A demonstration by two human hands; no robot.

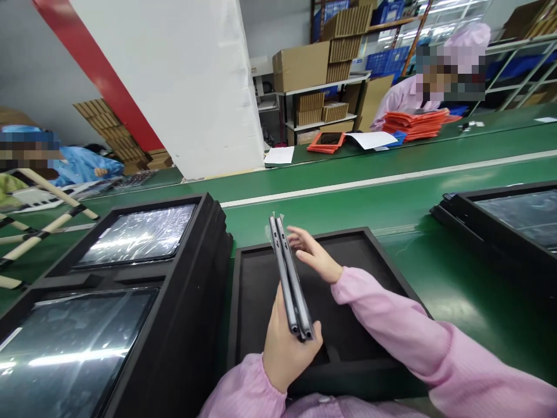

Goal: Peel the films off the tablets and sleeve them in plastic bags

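Note:
Two thin tablets (289, 278) stand on edge side by side, their narrow sides with ports facing up at me. My left hand (285, 342) grips both of them around their near end. My right hand (315, 255) is close to their far end on the right, fingers apart and slightly bent; whether a fingertip touches the tablets I cannot tell. Beneath both hands lies a black foam tray (369, 290) with recessed compartments. Bits of clear film stick out at the tablets' far end.
A tall stack of black foam trays (191, 278) holding film-covered tablets rises on the left. Another tray stack (491, 215) stands on the right. Across the green bench (413, 191) sits a person in pink (404, 96) by orange sleeves (413, 125). A person in blue (82, 165) is at far left.

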